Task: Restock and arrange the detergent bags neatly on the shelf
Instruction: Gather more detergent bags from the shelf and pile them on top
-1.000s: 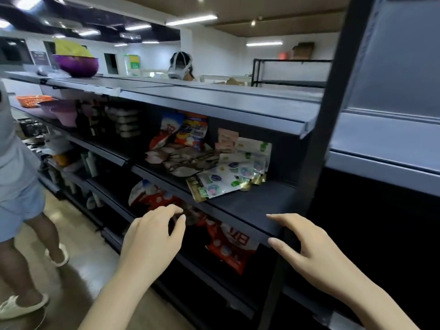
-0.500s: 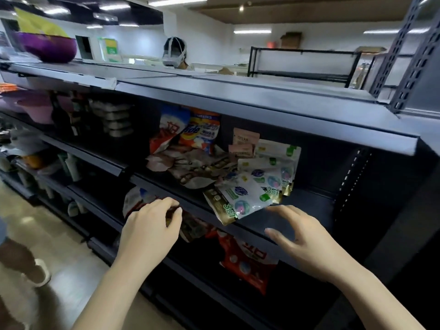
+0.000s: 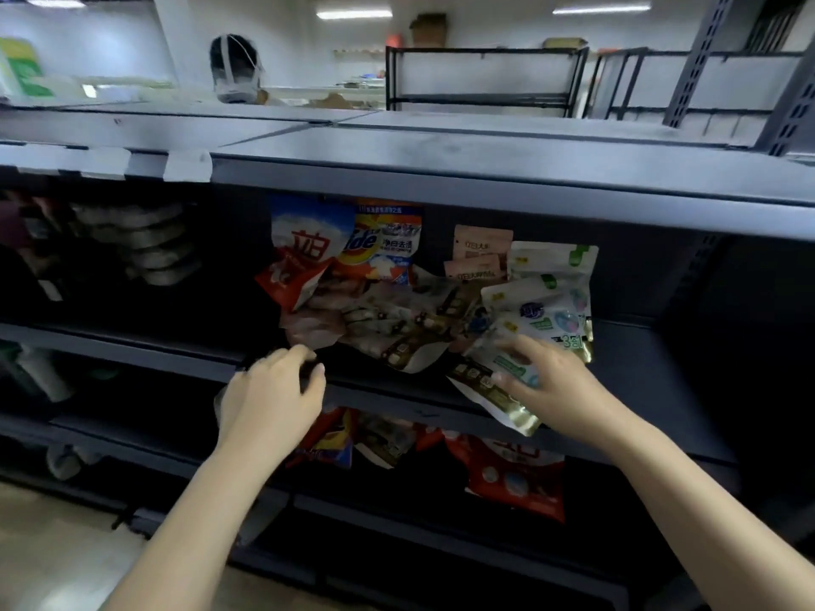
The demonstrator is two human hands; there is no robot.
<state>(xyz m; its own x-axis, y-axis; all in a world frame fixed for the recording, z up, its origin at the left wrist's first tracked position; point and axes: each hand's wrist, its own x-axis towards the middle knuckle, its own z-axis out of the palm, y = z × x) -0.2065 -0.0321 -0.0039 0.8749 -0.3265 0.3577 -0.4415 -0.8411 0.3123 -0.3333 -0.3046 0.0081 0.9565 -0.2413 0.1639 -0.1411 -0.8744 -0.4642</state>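
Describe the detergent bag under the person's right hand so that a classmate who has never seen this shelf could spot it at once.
Find the middle shelf, then its right-hand heap of pouches. The white bag with the gold bottom edge lies flat, overhanging the shelf's front lip beneath the right hand; its neighbours sit further back.

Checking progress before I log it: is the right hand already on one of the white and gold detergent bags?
Yes: the right hand rests on the white and gold bag overhanging the shelf's front edge.
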